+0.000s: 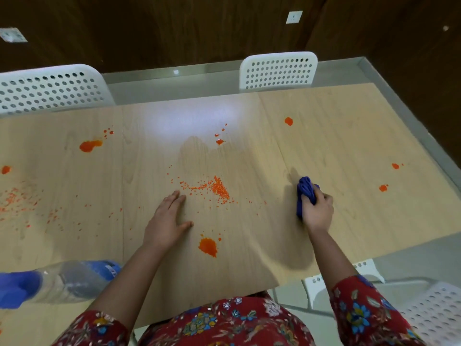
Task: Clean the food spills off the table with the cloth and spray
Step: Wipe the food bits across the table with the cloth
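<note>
Cloth [304, 189], judged soft and light, is bunched in the right hand's [317, 208] curled fingers [324, 198]; left hand [166, 222] is laid flat, crumbs [219, 188] just beyond its fingertips [176, 195].

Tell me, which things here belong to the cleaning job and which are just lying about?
Part of the job:
blue cloth, gripped by the right hand
spray bottle, near left of the table
orange splashes and scattered grains
left hand, resting flat on the table

Just there:
white perforated chairs
wall sockets
</note>
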